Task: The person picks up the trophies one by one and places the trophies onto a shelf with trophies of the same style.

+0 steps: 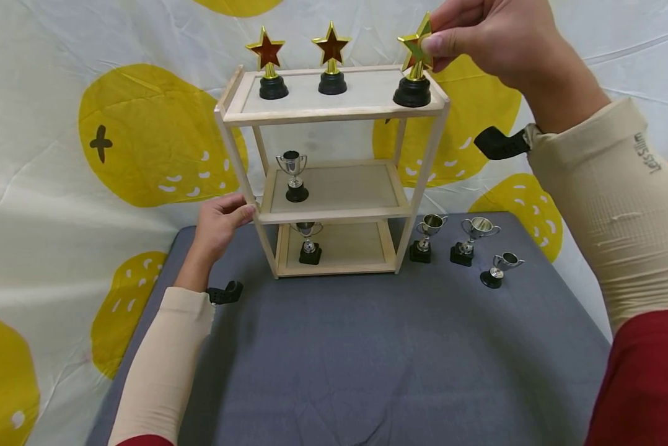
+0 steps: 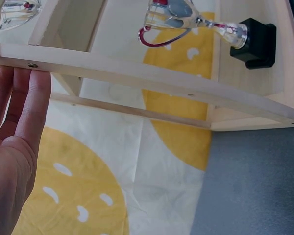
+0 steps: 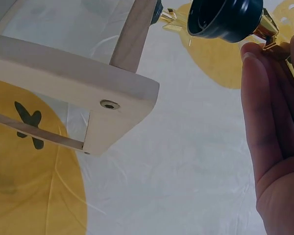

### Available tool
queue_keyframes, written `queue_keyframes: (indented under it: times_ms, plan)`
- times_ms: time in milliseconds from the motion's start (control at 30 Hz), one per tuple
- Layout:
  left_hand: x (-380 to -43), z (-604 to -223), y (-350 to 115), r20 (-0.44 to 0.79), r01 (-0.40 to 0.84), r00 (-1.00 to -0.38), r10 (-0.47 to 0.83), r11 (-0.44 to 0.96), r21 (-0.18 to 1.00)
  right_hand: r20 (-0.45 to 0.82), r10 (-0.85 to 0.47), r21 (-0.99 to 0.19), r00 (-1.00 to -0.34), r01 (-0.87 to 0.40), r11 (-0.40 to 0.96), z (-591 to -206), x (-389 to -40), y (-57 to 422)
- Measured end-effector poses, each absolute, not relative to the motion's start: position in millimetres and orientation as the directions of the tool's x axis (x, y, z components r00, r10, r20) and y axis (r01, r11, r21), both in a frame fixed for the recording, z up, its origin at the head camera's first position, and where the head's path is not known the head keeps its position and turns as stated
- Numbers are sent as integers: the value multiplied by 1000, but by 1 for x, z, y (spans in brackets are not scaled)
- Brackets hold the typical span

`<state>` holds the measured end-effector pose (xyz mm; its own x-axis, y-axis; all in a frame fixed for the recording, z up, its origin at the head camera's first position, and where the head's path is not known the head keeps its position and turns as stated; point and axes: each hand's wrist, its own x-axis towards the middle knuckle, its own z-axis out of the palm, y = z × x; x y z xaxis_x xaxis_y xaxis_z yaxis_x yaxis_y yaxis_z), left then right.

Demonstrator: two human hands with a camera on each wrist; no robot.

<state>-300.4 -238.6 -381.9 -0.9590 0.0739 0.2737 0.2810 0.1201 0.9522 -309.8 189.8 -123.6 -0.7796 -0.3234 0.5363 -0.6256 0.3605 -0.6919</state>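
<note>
My right hand [image 1: 498, 43] pinches a gold star trophy [image 1: 412, 93] by its star, at the right end of the top tier. In the right wrist view the underside of that trophy's black base [image 3: 225, 19] shows, raised beside the frame's corner. My left hand [image 1: 218, 224] grips the left post of a three-tier wooden shelf [image 1: 334, 217] between thumb and fingers, at middle-tier height. Two more star trophies, one at the left [image 1: 273, 87] and one in the middle [image 1: 332, 83], stand upright on the top tier.
One silver cup trophy [image 1: 297, 191] stands on the middle tier, another [image 1: 310, 253] on the bottom tier. Right of the shelf, three more silver cups [image 1: 463, 253] stand on the grey-covered table [image 1: 367, 359]. Behind hangs a white cloth [image 1: 33, 186] with yellow shapes.
</note>
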Motion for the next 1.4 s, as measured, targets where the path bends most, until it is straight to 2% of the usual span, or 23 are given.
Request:
queue_keyframes:
  times_ms: [600, 833, 1100, 1400]
  plan:
    - [-302, -382, -235, 279, 287, -957, 75, 116, 951, 419, -289, -733, -861, -508, 453, -114, -319, 185]
    - [-301, -382, -236, 274, 281, -959, 72, 117, 952, 391, -314, -700, -865, -502, 508, -108, -326, 183]
    - [-302, -382, -237, 269, 275, -961, 64, 125, 953, 339, -285, -642, -897, -442, 627, -100, -331, 181]
    - [-302, -381, -236, 263, 269, -963, 62, 123, 955, 330, -254, -629, -909, -412, 659, -96, -336, 180]
